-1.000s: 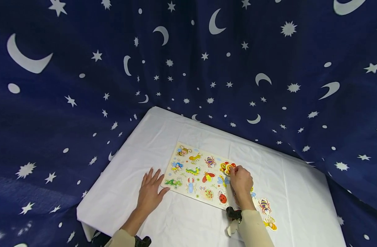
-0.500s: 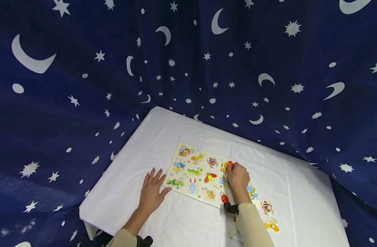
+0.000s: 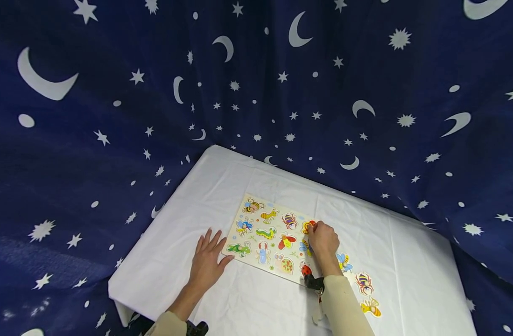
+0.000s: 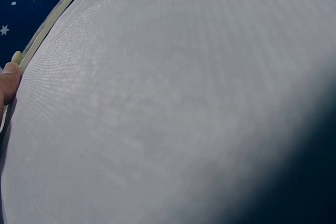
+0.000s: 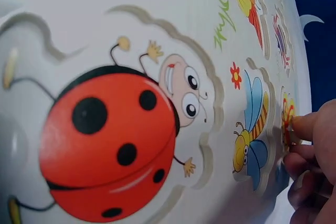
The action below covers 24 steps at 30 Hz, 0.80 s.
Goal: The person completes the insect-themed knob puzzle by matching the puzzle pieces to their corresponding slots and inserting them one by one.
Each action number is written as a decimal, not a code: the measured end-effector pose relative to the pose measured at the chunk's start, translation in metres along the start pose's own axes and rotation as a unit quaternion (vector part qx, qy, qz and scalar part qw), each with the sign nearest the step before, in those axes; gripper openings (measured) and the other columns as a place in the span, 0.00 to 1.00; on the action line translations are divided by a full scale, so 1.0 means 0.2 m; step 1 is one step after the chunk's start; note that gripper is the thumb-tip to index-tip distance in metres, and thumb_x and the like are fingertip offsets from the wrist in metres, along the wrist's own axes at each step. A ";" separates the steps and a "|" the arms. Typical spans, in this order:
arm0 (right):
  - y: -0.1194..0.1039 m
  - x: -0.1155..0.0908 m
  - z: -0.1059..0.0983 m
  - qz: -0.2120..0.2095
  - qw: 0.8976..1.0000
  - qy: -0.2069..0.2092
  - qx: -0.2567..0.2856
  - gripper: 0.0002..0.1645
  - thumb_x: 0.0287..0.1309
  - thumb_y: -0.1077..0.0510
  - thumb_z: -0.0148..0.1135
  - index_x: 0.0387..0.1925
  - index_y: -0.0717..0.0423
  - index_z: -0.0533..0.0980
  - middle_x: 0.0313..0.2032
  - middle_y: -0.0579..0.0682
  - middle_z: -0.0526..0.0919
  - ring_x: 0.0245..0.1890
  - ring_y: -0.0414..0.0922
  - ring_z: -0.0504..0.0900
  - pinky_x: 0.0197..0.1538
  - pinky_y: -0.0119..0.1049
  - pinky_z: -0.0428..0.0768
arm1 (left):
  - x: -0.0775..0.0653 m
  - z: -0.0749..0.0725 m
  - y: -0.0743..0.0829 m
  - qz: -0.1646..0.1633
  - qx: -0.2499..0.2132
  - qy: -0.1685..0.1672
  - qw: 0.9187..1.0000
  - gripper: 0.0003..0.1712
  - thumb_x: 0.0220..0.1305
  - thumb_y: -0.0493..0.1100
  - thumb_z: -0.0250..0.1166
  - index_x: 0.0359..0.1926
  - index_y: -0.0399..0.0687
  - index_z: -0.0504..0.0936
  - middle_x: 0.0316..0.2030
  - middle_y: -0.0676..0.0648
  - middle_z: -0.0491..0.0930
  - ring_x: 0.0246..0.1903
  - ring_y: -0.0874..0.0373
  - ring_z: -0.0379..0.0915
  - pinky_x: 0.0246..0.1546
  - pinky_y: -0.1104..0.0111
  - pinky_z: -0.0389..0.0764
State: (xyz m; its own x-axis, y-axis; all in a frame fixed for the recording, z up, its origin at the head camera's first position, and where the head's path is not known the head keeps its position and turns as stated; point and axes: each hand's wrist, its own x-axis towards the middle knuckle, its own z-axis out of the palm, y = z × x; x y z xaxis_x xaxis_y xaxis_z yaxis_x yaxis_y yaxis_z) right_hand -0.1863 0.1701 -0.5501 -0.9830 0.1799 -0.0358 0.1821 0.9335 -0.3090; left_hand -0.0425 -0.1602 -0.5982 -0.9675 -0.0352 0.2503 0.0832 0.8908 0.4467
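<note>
A pale insect puzzle board [image 3: 279,215] lies on the white-covered table. At its upper right corner my right hand [image 3: 325,240] pinches a red and yellow butterfly puzzle piece [image 3: 306,227] over the butterfly picture; part of the piece is hidden by the fingers. In the right wrist view, thumb and fingertips grip the butterfly piece [image 5: 288,116] right at the board. My left hand [image 3: 207,263] rests with fingers spread at the board's lower left corner. In the left wrist view its thumb [image 4: 9,80] touches the board's edge [image 4: 47,27].
Right of the board lie a blue-winged insect piece [image 3: 344,262], a spider piece [image 3: 364,283] and a yellow wasp piece [image 3: 370,308]. A pale piece [image 3: 317,313] is partly hidden by the right forearm. A dark blue star-patterned curtain [image 3: 256,70] hangs behind the table.
My right hand has shifted slightly left and down, bringing the butterfly piece onto its matching picture, then stays there. The left hand keeps its place at the board.
</note>
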 end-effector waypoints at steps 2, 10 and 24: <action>0.00 -0.01 -0.01 0.001 1.000 -0.005 -0.004 0.18 0.63 0.47 0.59 0.26 0.56 0.73 0.26 0.57 0.81 0.26 0.55 0.79 0.26 0.48 0.73 | 0.00 0.00 0.00 -0.001 0.000 -0.002 1.000 0.37 0.56 0.60 0.70 0.62 0.46 0.77 0.69 0.41 0.68 0.74 0.41 0.50 0.74 0.48 0.50; 0.03 -0.03 -0.04 -0.008 0.999 -0.031 -0.010 0.15 0.63 0.49 0.58 0.38 0.57 0.80 0.35 0.58 0.86 0.32 0.56 0.83 0.31 0.51 0.78 | 0.00 0.00 0.01 -0.002 -0.008 -0.006 1.000 0.37 0.56 0.60 0.70 0.62 0.45 0.77 0.69 0.42 0.68 0.74 0.42 0.50 0.74 0.48 0.49; 0.09 -0.10 -0.06 -0.022 0.999 0.017 0.021 0.11 0.60 0.54 0.59 0.38 0.53 0.83 0.31 0.53 0.86 0.27 0.52 0.82 0.27 0.47 0.77 | 0.00 0.00 0.00 0.003 -0.010 0.001 1.000 0.36 0.55 0.59 0.71 0.61 0.45 0.78 0.67 0.40 0.69 0.74 0.40 0.52 0.74 0.46 0.50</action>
State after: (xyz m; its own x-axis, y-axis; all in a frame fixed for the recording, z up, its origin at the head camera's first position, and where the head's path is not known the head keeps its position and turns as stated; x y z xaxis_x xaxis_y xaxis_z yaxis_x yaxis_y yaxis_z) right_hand -0.1625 0.1871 -0.5432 -0.9885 0.1509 0.0112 0.1375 0.9269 -0.3493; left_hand -0.0426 -0.1604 -0.5974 -0.9667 -0.0313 0.2538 0.0926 0.8822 0.4617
